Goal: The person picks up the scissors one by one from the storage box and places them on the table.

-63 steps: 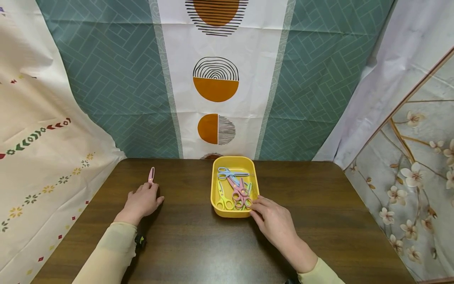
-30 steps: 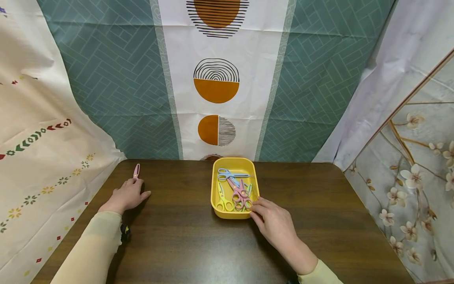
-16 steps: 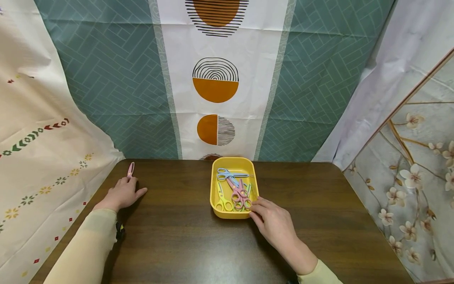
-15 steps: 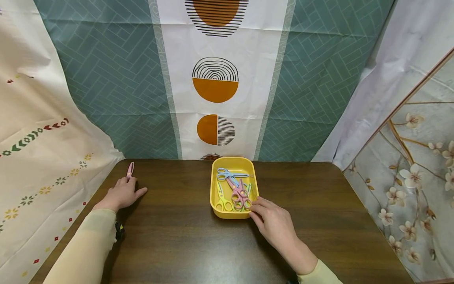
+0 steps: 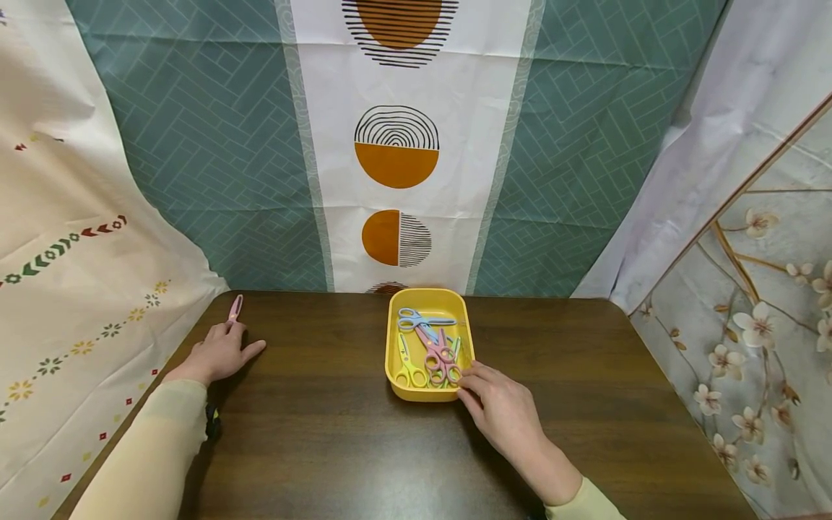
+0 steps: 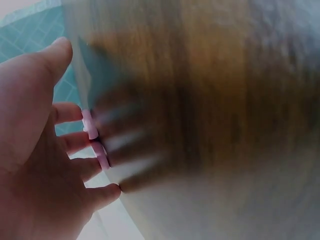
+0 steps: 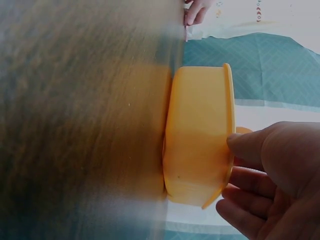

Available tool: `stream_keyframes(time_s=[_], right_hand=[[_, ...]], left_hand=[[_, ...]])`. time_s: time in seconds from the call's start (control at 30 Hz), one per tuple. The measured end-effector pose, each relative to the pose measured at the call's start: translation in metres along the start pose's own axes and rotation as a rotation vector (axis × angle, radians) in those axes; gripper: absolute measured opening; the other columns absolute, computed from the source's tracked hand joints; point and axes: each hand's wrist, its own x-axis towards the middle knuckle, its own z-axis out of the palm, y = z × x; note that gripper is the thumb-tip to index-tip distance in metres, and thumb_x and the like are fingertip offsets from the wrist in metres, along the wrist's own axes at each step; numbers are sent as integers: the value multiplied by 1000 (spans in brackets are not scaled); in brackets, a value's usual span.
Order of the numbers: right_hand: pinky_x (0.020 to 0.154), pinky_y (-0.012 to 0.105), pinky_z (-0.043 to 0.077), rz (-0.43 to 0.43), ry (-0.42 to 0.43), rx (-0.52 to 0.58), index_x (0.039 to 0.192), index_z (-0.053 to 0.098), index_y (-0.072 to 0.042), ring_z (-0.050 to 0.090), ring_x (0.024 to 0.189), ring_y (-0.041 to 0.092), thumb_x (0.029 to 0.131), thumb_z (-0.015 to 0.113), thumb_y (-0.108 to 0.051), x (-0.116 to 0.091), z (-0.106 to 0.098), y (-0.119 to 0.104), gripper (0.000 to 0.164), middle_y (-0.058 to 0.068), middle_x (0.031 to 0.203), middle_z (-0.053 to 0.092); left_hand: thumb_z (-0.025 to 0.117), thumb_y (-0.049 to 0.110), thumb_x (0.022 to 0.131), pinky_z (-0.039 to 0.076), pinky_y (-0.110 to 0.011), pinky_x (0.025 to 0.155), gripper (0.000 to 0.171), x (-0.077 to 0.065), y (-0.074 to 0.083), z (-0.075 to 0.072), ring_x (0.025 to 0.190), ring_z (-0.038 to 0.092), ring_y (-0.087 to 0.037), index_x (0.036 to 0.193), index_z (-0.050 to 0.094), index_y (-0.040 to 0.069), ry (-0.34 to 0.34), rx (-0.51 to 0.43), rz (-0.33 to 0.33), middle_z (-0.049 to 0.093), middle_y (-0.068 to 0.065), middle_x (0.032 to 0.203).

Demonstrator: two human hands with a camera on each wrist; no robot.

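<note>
My left hand [image 5: 211, 352] is at the far left of the table. Its fingertips rest on pink scissors [image 5: 235, 309] lying flat, with the thumb held out to the side. The left wrist view shows the fingers spread and fairly straight on the pink scissors [image 6: 95, 135], the thumb apart from them. My right hand [image 5: 502, 404] pinches the near right rim of a yellow tray [image 5: 425, 395], thumb outside and fingers over the edge, as the right wrist view shows with the tray [image 7: 200, 135]. In the tray lie blue scissors [image 5: 411, 318], yellow scissors [image 5: 409, 367] and pink scissors [image 5: 434, 345], some overlapping.
The brown wooden table [image 5: 338, 448] ends at a teal and white patterned cloth [image 5: 396, 238] behind. A cream cloth [image 5: 84, 303] hangs along the left edge and a floral sheet [image 5: 747, 325] along the right.
My left hand has slid left and slightly away from me, moving the pink scissors toward the table's far left corner. The right hand and the tray have stayed in place.
</note>
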Motion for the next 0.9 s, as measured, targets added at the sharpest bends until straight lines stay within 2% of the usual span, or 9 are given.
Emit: stream_keyframes(time_s=[0.33, 0.9], right_hand=[[99, 51, 61, 9, -10, -10, 109, 86, -18, 72, 128, 24, 96, 90, -27, 0, 0, -1, 16, 2, 122, 81], [98, 50, 62, -7, 1, -11, 108, 86, -18, 72, 128, 24, 96, 90, -26, 0, 0, -1, 15, 1, 120, 81]], left_hand=[[52, 56, 114, 32, -87, 105, 84, 0, -3, -1, 142, 33, -67, 150, 41, -19, -8, 6, -12, 34, -52, 150], [55, 53, 114, 35, -84, 107, 80, 0, -5, -2, 141, 31, -68, 149, 41, -18, -15, 20, -11, 32, -53, 151]])
